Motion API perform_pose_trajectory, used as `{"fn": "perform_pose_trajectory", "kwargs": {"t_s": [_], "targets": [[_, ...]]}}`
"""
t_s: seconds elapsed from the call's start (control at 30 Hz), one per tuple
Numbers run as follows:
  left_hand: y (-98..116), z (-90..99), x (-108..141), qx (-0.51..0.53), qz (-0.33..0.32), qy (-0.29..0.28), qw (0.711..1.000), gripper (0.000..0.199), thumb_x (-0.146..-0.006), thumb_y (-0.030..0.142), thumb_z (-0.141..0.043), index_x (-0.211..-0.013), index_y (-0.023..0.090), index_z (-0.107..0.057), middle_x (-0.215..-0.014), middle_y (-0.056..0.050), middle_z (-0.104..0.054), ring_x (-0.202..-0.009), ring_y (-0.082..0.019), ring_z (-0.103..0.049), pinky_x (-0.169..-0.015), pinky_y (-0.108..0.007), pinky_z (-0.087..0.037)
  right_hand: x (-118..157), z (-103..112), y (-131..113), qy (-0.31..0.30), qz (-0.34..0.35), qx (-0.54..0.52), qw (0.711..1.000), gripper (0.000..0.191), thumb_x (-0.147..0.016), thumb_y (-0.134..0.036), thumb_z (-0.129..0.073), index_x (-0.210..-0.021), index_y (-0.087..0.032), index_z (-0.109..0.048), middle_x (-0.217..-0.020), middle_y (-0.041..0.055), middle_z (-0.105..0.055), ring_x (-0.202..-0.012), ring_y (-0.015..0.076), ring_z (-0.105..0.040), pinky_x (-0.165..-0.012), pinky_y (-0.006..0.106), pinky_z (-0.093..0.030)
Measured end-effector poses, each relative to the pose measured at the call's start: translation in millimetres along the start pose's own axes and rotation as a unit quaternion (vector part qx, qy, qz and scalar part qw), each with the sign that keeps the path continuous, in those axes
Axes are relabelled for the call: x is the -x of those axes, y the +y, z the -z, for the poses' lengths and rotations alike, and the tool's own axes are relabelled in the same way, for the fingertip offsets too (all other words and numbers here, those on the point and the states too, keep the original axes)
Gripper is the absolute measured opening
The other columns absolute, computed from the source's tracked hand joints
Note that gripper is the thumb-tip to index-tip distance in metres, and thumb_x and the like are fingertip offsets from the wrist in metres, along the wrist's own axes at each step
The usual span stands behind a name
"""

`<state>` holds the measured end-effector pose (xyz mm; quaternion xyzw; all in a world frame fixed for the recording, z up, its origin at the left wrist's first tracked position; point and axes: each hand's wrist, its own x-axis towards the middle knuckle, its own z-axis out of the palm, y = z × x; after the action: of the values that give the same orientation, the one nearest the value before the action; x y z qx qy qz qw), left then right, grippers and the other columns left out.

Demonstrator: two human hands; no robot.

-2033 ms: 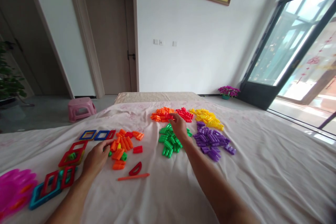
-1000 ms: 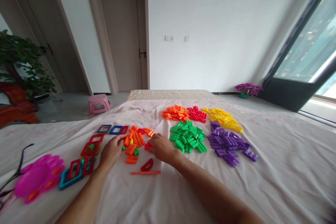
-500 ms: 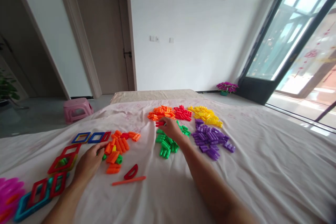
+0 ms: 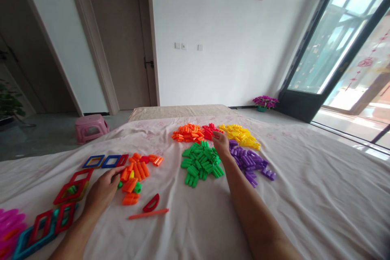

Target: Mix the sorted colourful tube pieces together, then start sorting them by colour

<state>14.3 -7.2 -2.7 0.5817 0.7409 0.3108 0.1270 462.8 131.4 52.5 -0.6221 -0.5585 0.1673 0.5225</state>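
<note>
My right hand (image 4: 221, 143) is at the pile of red plastic blocks (image 4: 209, 131), with its fingers pinched around a red block that is mostly hidden among the others. On the left, my left hand (image 4: 102, 189) rests on the cloth, thumb and forefinger apart, beside a loose mixed pile of mostly orange blocks (image 4: 140, 169). Its fingertips touch the pile's near-left edge. A green block (image 4: 137, 187) and a small yellow piece (image 4: 132, 174) lie among the orange ones.
Piles of orange (image 4: 187, 133), green (image 4: 202, 162), yellow (image 4: 240, 135) and purple blocks (image 4: 250, 159) surround the red one. Frame-shaped tiles (image 4: 42, 226) line the left side. A red half-ring (image 4: 151, 203) and an orange stick (image 4: 148, 214) lie in front on the wrinkled tablecloth (image 4: 195, 227).
My right hand has moved right, from above the green pile's far left to the red pile, carrying a red block. The left hand has stayed almost still.
</note>
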Motion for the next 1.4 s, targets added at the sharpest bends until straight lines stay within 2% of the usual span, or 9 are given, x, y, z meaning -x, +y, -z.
{"fn": "perform_pose_trajectory", "kwargs": {"t_s": [0.1, 0.2, 0.4, 0.57, 0.7, 0.87, 1.1, 1.27, 1.4], "targets": [[4, 1.4, 2, -0.001, -0.003, 0.008, 1.000, 0.038, -0.088, 0.035, -0.041, -0.116, 0.026, -0.065, -0.117, -0.003, -0.071, -0.105, -0.022, -0.066, -0.082, -0.027, -0.050, 13, -10, -17, -0.018, 0.034, 0.034, 0.999, 0.036, -0.079, -0.016, -0.051, -0.110, -0.013, -0.069, -0.109, 0.0101, -0.072, -0.099, 0.0191, -0.067, -0.090, 0.030, -0.050], [7, 2.3, 4, 0.001, -0.005, 0.011, 1.000, 0.038, -0.088, 0.034, -0.041, -0.116, 0.026, -0.066, -0.118, -0.003, -0.071, -0.104, -0.021, -0.066, -0.082, -0.026, -0.050, 36, -29, -45, -0.083, 0.114, 0.053, 0.989, 0.030, -0.083, -0.015, -0.049, -0.104, -0.017, -0.071, -0.103, 0.0059, -0.073, -0.097, 0.0173, -0.067, -0.090, 0.029, -0.049], [7, 1.8, 5, 0.015, -0.007, 0.014, 1.000, 0.037, -0.089, 0.032, -0.040, -0.116, 0.026, -0.065, -0.118, -0.002, -0.071, -0.107, -0.019, -0.065, -0.083, -0.024, -0.048, 101, -70, -94, -0.287, 0.289, 0.135, 0.903, 0.034, -0.088, -0.016, -0.050, -0.118, -0.019, -0.065, -0.119, 0.0072, -0.067, -0.113, 0.0192, -0.058, -0.100, 0.030, -0.041], [9, 2.4, 5, 0.006, -0.005, 0.016, 1.000, 0.036, -0.088, 0.031, -0.041, -0.114, 0.027, -0.066, -0.119, -0.001, -0.071, -0.106, -0.020, -0.065, -0.084, -0.025, -0.048, 136, -98, -101, -0.353, 0.351, 0.194, 0.846, 0.050, -0.091, -0.027, -0.054, -0.140, -0.023, -0.046, -0.144, 0.0098, -0.047, -0.131, 0.0245, -0.042, -0.107, 0.039, -0.036], [9, 1.7, 4, 0.005, -0.005, 0.019, 1.000, 0.037, -0.088, 0.031, -0.041, -0.114, 0.026, -0.066, -0.119, -0.002, -0.071, -0.107, -0.020, -0.065, -0.084, -0.026, -0.048, 142, -106, -99, -0.385, 0.351, 0.220, 0.825, 0.047, -0.092, -0.032, -0.053, -0.138, -0.026, -0.046, -0.143, 0.0094, -0.046, -0.130, 0.0244, -0.043, -0.106, 0.039, -0.036], [8, 1.3, 4, 0.000, 0.002, 0.017, 1.000, 0.036, -0.088, 0.031, -0.041, -0.114, 0.028, -0.066, -0.119, -0.001, -0.071, -0.105, -0.020, -0.066, -0.082, -0.026, -0.049, 142, -100, -102, -0.363, 0.334, 0.253, 0.833, 0.024, -0.092, -0.027, -0.051, -0.113, -0.023, -0.062, -0.118, 0.0074, -0.060, -0.107, 0.0208, -0.056, -0.093, 0.034, -0.042], [7, 0.3, 3, -0.001, -0.002, 0.018, 1.000, 0.037, -0.088, 0.030, -0.041, -0.115, 0.028, -0.066, -0.119, -0.001, -0.071, -0.105, -0.020, -0.066, -0.081, -0.026, -0.049, 137, -89, -104, -0.360, 0.311, 0.288, 0.831, 0.026, -0.087, -0.028, -0.056, -0.110, -0.021, -0.066, -0.105, 0.0096, -0.066, -0.102, 0.0228, -0.057, -0.090, 0.034, -0.042], [6, -0.2, 3, 0.000, -0.008, 0.020, 1.000, 0.036, -0.087, 0.030, -0.042, -0.114, 0.027, -0.066, -0.118, -0.001, -0.072, -0.104, -0.019, -0.066, -0.081, -0.024, -0.049, 116, -78, -94, -0.261, 0.249, 0.291, 0.886, 0.029, -0.086, -0.030, -0.056, -0.112, -0.024, -0.066, -0.106, 0.0084, -0.067, -0.103, 0.0236, -0.058, -0.088, 0.033, -0.043], [8, 0.4, 4, 0.001, -0.007, 0.025, 1.000, 0.036, -0.088, 0.031, -0.042, -0.113, 0.028, -0.067, -0.117, 0.000, -0.072, -0.105, -0.019, -0.066, -0.082, -0.024, -0.049, 90, -72, -80, -0.196, 0.196, 0.217, 0.936, 0.034, -0.086, -0.022, -0.052, -0.118, -0.021, -0.063, -0.117, 0.0096, -0.063, -0.103, 0.0215, -0.060, -0.088, 0.030, -0.045]]}}
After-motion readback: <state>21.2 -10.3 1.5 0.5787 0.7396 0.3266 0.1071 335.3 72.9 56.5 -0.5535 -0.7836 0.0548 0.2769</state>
